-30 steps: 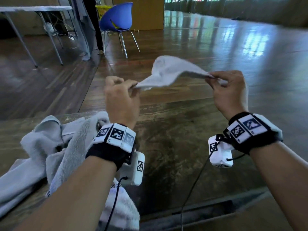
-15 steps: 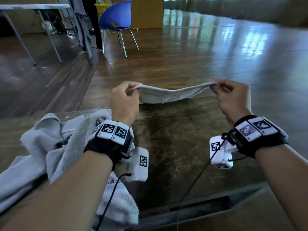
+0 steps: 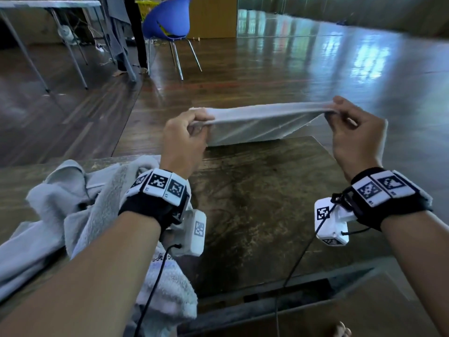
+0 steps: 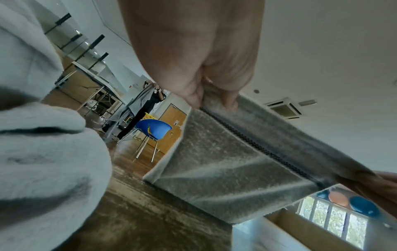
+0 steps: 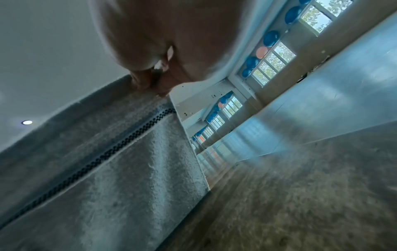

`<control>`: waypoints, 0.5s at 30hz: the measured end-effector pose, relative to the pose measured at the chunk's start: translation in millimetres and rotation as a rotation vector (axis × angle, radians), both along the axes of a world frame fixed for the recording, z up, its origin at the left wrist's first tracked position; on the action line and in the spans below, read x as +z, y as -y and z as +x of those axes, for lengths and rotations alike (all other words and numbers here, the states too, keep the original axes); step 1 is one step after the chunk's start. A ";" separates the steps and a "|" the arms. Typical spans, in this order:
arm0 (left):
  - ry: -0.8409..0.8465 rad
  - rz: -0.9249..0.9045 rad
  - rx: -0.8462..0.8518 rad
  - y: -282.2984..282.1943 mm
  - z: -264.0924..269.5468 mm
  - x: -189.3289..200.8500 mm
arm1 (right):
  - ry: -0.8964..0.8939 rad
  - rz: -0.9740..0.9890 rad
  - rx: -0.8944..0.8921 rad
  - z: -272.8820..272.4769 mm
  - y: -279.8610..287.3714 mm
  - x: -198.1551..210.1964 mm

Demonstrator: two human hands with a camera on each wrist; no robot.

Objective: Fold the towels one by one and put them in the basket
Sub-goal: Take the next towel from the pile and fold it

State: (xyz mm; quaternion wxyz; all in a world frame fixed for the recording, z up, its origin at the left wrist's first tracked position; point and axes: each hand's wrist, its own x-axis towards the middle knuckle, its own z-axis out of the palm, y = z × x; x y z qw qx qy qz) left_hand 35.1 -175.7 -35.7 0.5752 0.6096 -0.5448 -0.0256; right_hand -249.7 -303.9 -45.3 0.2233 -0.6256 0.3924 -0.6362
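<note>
A small pale grey towel [image 3: 252,125] with a dark checked stripe is stretched taut between both hands above the far part of the brown table [image 3: 262,203]. My left hand [image 3: 192,128] pinches its left top corner, and my right hand [image 3: 340,115] pinches the right one. The towel's lower edge hangs down to the tabletop. In the left wrist view the left hand [image 4: 212,100] grips the towel [image 4: 225,169] at its stripe. The right wrist view has the right hand [image 5: 150,84] pinching the towel [image 5: 120,178] corner. No basket is in view.
A heap of grey towels [image 3: 73,210] lies on the table's left side under my left forearm. A blue chair [image 3: 170,23], a white table [image 3: 48,3] and a standing person's legs [image 3: 138,37] are far off on the wooden floor.
The towel went from flapping up, to a sagging strip, to a taut sheet. Both hands moved apart and lowered toward the table, holding the same corners.
</note>
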 end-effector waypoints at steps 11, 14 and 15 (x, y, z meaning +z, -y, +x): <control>-0.009 0.034 -0.087 -0.5 -17.6 -2.7 | -0.197 -0.019 -0.073 -33.2 -10.6 -8.9; 0.101 0.181 -0.055 -0.9 -18.1 -13.5 | -0.299 0.087 -0.097 -36.2 -14.2 -15.9; 0.158 0.259 -0.045 -2.1 -17.2 -20.2 | -0.359 0.130 -0.096 -37.8 -16.3 -20.6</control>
